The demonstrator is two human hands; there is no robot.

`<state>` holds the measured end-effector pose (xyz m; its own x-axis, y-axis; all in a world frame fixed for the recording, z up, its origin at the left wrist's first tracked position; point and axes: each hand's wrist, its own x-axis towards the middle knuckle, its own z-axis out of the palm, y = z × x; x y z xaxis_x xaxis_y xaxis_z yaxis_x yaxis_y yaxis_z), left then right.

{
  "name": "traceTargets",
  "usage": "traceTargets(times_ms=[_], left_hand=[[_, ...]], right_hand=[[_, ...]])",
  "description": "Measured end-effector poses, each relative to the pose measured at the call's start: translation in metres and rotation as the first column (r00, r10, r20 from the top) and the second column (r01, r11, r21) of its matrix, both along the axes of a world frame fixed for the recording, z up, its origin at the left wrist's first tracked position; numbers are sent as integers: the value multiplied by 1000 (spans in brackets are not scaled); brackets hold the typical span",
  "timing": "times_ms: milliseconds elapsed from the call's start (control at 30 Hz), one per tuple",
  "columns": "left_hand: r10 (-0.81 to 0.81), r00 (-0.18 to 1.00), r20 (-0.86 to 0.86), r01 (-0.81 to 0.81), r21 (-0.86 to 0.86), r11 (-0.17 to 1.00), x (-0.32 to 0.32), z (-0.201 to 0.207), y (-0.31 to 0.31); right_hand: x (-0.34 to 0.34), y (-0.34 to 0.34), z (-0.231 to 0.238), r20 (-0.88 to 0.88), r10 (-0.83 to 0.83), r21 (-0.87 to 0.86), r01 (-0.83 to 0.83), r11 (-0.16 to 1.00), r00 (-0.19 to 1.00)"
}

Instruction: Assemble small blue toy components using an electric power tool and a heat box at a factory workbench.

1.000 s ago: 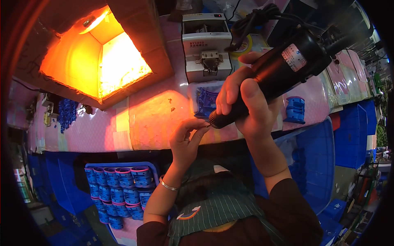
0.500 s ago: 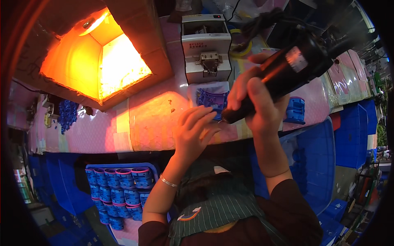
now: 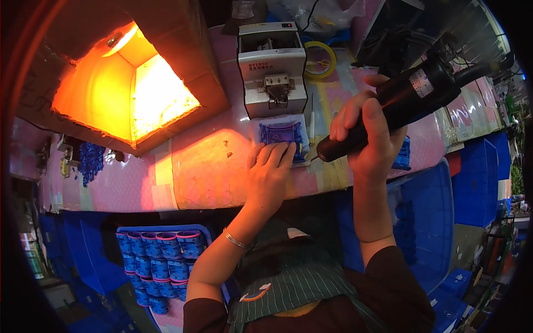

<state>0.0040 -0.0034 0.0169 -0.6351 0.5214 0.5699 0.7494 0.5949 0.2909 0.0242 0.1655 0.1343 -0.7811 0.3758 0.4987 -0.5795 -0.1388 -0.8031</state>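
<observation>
My right hand [image 3: 372, 130] is wrapped round a black electric screwdriver [image 3: 397, 105], held tilted with its thin bit pointing down and left. The bit's tip is just right of a blue plastic part [image 3: 280, 133], which lies on a pale holder [image 3: 304, 123] on the bench. My left hand [image 3: 267, 175] has its fingers bent together over the near edge of this part; the thumb is hidden. Right behind the part stands a silver-white screw feeder [image 3: 273, 72].
A cardboard box [image 3: 214, 94] with a glowing lamp inside stands at the left. A yellow tape roll [image 3: 333, 60] lies beside the feeder. Below the bench, a tray holds several rows of blue ring-shaped parts [image 3: 158, 261]; a blue bin [image 3: 430, 222] is at the right.
My left hand's fingers, spread before, have closed over the blue part's near edge. My right hand and the screwdriver have shifted right, uncovering the tape roll.
</observation>
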Motion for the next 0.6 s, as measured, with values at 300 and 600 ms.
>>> traceTargets(times_ms=[300, 600], left_hand=[[-150, 988, 22, 151, -116, 982, -12, 26, -5], [-65, 994, 85, 61, 47, 997, -3, 5, -4]], right_hand=[[-7, 2, 1, -38, -1, -10, 0, 1000, 999], [-10, 2, -2, -15, 10, -10, -10, 1000, 1000]])
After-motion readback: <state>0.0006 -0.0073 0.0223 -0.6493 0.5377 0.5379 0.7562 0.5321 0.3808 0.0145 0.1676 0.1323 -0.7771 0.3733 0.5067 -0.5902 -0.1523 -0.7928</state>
